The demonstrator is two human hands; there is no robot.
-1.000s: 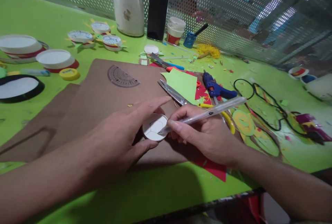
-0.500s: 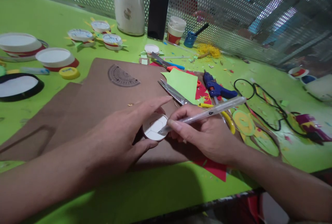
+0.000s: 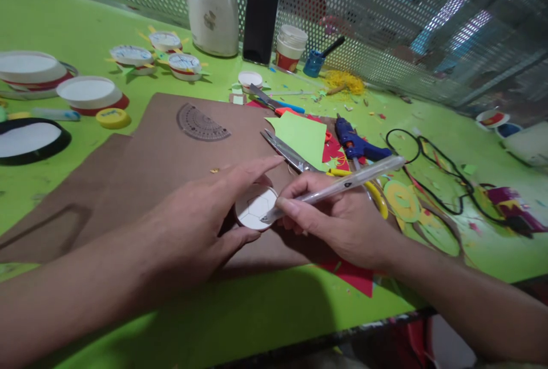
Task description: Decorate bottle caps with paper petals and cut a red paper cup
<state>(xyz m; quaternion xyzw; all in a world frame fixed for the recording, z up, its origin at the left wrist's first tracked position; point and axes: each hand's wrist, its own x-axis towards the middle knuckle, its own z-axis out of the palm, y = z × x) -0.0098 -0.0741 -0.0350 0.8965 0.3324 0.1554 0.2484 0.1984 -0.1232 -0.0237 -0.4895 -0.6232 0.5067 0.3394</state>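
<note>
A small white disc (image 3: 253,209) with thin pen lines on its face, like a polygon with spokes, lies over the brown cardboard (image 3: 149,152). My left hand (image 3: 222,203) grips the disc from its left side, thumb at the near edge and fingers at the far edge. In my right hand (image 3: 329,215) is a clear-barrelled pen (image 3: 351,179), pinched near its point. The pen tip rests on the disc's lower right part. Scissors (image 3: 287,152) with yellow handles lie just beyond my right hand, their handles partly hidden by it. A protractor (image 3: 202,123) lies farther back on the cardboard.
A blue glue gun (image 3: 362,144) and its black cable (image 3: 445,175) lie to the right. Green paper (image 3: 302,135) and a utility knife (image 3: 265,98) are behind the scissors. White discs (image 3: 89,92) stand left; a phone (image 3: 261,15) and a jar (image 3: 213,9) stand at the back.
Almost nothing differs. Both hands, the disc and the pen keep nearly the same places, with the pen's rear end very slightly lower; the whole view has shifted a little.
</note>
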